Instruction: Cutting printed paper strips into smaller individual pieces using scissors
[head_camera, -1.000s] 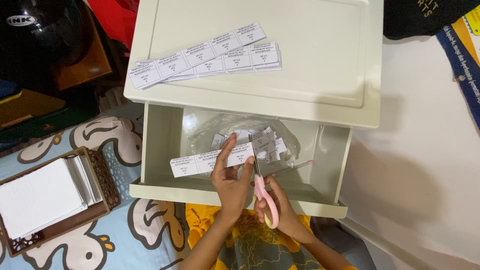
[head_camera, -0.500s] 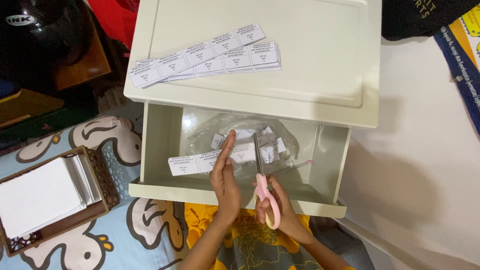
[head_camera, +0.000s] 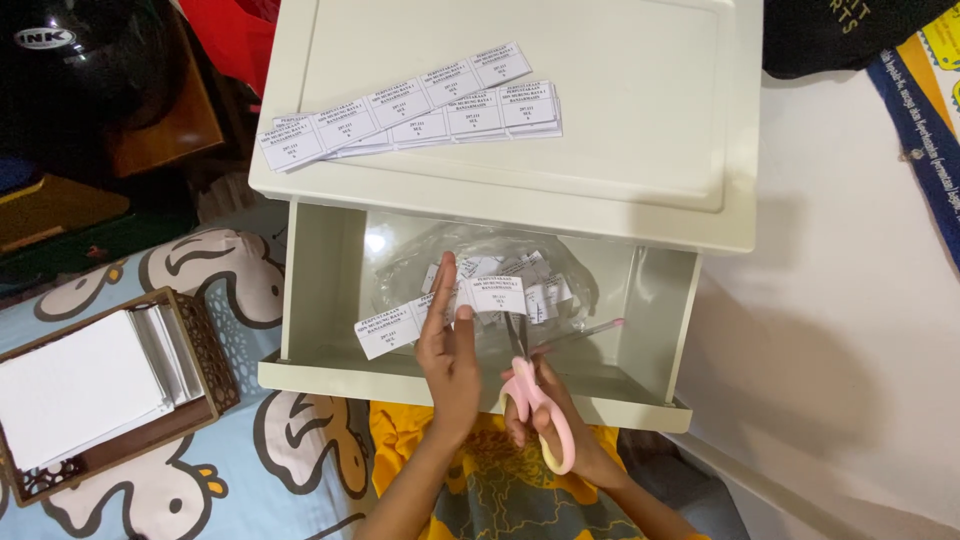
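1 head camera looks steeply down, close above an open drawer (head_camera: 480, 385).

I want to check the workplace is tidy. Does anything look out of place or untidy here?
Mostly tidy. Cut labels lie in a loose heap on a clear plastic bag in the open drawer, and the strips on the cabinet top are fanned askew. Nothing looks damaged or spilled.

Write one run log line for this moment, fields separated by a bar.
left hand: holds label strip | right hand: grips pink scissors | place: over open drawer | cut labels: lying in drawer
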